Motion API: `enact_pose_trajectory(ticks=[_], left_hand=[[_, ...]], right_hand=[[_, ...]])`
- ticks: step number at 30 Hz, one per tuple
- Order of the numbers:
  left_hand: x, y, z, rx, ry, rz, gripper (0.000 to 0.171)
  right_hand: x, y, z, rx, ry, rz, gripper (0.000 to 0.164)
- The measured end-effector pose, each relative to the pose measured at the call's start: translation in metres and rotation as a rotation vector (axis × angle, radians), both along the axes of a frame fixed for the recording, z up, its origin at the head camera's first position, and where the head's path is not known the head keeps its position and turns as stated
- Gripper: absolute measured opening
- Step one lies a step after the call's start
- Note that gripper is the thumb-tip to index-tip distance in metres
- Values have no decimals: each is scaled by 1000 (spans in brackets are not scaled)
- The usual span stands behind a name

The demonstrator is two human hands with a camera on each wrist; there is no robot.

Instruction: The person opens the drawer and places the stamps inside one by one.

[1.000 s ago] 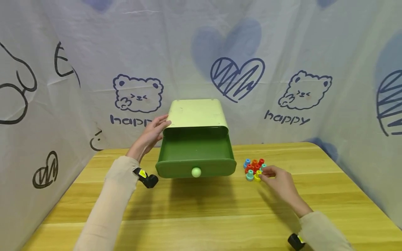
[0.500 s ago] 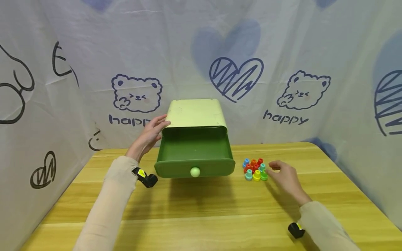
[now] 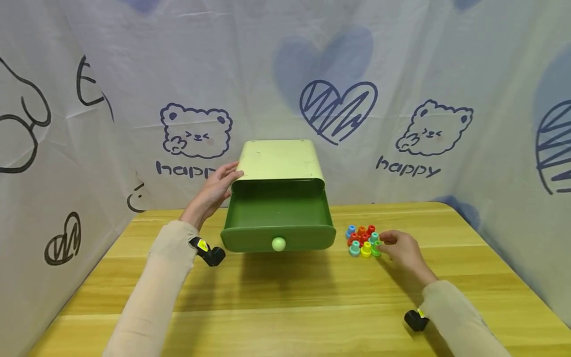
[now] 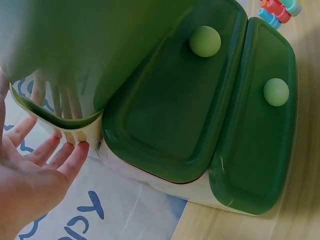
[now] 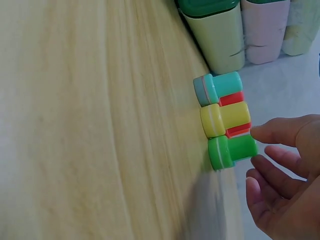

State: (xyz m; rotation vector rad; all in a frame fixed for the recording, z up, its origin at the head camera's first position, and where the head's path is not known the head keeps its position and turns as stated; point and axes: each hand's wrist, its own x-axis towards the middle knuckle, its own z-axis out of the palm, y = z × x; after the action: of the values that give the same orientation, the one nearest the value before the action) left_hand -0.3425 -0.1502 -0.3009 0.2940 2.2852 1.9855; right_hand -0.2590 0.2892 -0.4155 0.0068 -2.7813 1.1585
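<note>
My left hand point(image 3: 214, 191) rests against the left side of a small cream drawer cabinet point(image 3: 278, 161), thumb on its upper edge. In the left wrist view the fingers point(image 4: 75, 160) lie spread along the cream casing. The green top drawer point(image 3: 278, 239) is pulled out, and its visible floor is bare. To the right, my right hand point(image 3: 403, 253) is at a bright green stamp-like piece point(image 5: 232, 150) with a wide base and narrower knob. Its loosely bent fingertips point(image 5: 257, 132) are around the knob's end without closing on it. Beside that piece stands a yellow one point(image 5: 225, 119).
Several similar pieces, such as red point(image 3: 353, 240), blue point(image 3: 350, 231) and teal point(image 3: 354, 249), stand grouped right of the cabinet. Two lower drawers, a middle one point(image 4: 165, 110) and a bottom one point(image 4: 255, 130), are closed. A patterned curtain point(image 3: 267, 64) rises behind the wooden table point(image 3: 285, 317).
My right hand has moved right, off the yellow piece, bringing the green piece into sight, then come back slightly to its knob. My left hand stays on the cabinet.
</note>
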Motion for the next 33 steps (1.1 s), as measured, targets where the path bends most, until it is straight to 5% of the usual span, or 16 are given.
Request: enact_pose_trajectory(ticks=[20,33], left_hand=[[-2,1,4,19,-18,-25,65],[0,-2,2,20,-20,-26,64]], right_hand=[[-2,2,-9,-5,-54,-10,35],[4,9,2,0,-23,4,34]])
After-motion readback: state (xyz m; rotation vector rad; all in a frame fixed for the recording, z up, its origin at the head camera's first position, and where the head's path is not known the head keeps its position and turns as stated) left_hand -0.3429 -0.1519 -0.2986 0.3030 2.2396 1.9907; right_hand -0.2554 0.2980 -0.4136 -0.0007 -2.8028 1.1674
